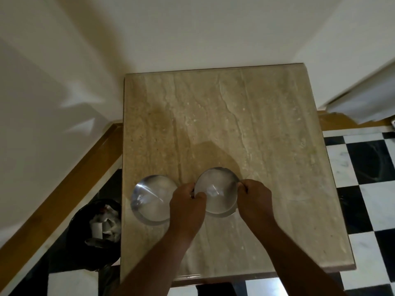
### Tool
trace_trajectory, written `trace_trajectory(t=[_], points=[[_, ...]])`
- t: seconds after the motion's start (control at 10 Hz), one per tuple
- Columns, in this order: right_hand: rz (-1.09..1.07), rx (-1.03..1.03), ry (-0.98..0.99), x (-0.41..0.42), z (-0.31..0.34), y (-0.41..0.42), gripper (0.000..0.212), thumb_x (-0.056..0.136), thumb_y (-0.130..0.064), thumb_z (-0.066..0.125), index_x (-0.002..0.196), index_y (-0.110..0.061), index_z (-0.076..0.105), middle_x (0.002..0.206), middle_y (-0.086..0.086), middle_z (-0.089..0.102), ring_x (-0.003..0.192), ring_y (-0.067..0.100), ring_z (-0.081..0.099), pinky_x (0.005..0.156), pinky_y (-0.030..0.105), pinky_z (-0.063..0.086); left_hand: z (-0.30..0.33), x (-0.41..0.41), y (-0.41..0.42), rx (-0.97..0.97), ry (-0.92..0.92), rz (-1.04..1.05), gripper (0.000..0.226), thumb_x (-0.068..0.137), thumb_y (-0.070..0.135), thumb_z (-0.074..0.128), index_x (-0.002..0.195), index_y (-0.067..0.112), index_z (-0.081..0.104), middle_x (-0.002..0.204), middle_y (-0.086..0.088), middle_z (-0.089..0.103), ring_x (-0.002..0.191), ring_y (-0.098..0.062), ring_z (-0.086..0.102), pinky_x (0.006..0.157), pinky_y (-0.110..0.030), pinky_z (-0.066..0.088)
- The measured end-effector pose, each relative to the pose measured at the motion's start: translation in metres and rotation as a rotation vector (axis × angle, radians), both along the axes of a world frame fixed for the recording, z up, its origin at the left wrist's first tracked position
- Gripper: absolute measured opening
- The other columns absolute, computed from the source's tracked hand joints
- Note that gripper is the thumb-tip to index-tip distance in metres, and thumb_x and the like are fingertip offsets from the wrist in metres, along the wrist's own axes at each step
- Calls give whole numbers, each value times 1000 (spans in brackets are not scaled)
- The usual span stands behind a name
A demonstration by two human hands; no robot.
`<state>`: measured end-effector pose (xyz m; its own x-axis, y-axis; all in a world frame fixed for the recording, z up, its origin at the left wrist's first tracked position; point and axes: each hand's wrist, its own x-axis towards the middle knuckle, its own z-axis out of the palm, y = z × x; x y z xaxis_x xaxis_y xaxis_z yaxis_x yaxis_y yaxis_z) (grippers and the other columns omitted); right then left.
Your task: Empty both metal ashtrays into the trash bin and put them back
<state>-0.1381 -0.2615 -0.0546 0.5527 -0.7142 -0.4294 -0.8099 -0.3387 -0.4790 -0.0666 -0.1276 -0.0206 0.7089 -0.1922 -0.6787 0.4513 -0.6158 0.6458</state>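
Two round metal ashtrays sit on a beige marble table (267,124). The left ashtray (151,199) rests near the table's left edge, untouched. The right ashtray (217,192) is gripped from both sides: my left hand (188,201) pinches its left rim and my right hand (254,199) pinches its right rim. Whether it rests on the table or is slightly raised, I cannot tell. Both look empty inside. A black trash bin (96,233) with crumpled paper stands on the floor left of the table.
White walls meet in a corner behind the table, with a wooden baseboard (64,189) along the left wall. Black-and-white checkered floor tiles (367,178) lie to the right. A white object (363,103) juts in at the upper right.
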Motion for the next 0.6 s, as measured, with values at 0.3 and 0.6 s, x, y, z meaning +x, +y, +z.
trace_trajectory(t=[0.3, 0.6], points=[[2, 13, 31, -2, 0, 2, 30, 99, -15, 45, 82, -2, 66, 79, 10, 64, 68, 18, 57, 57, 22, 37, -5, -8, -1, 36, -49, -33, 15, 88, 17, 61, 95, 17, 75, 90, -2, 74, 85, -18, 68, 69, -33, 55], [45, 65, 134, -29, 68, 31, 35, 96, -24, 55, 126, -7, 57, 132, 14, 54, 116, 28, 56, 88, 30, 43, 58, -10, 51, 134, -130, -172, 43, 92, 26, 62, 134, 15, 59, 136, -4, 63, 118, -16, 58, 94, -21, 37]])
